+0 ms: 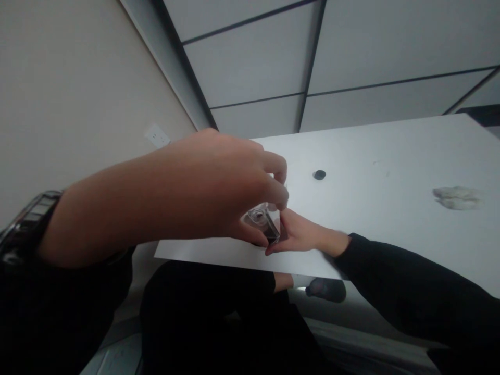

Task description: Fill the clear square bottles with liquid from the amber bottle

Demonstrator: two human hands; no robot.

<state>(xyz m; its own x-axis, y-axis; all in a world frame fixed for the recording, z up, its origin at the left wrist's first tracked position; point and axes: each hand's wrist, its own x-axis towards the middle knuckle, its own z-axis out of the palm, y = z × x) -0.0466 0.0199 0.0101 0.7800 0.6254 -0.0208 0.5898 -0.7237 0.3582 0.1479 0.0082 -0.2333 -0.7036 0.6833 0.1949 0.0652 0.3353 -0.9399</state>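
Note:
A small clear glass bottle (pixel 264 221) with a dark base sits near the near edge of the white table (pixel 390 156). My left hand (pixel 203 192) hovers over it, large in view, with thumb and fingers pinched around the bottle's top. My right hand (pixel 300 234), in a black sleeve, reaches in from the right and holds the bottle's lower part with closed fingers. A wristwatch (pixel 27 219) is on my left wrist. The bottle's cap and contents are mostly hidden by my fingers.
A small dark round object (pixel 319 175) lies on the table behind the hands. A crumpled grey wad (pixel 457 198) rests at the right. My black-clad legs (pixel 207 312) and a shoe (pixel 326 289) show below the table edge. A wall socket (pixel 157 136) is on the left wall.

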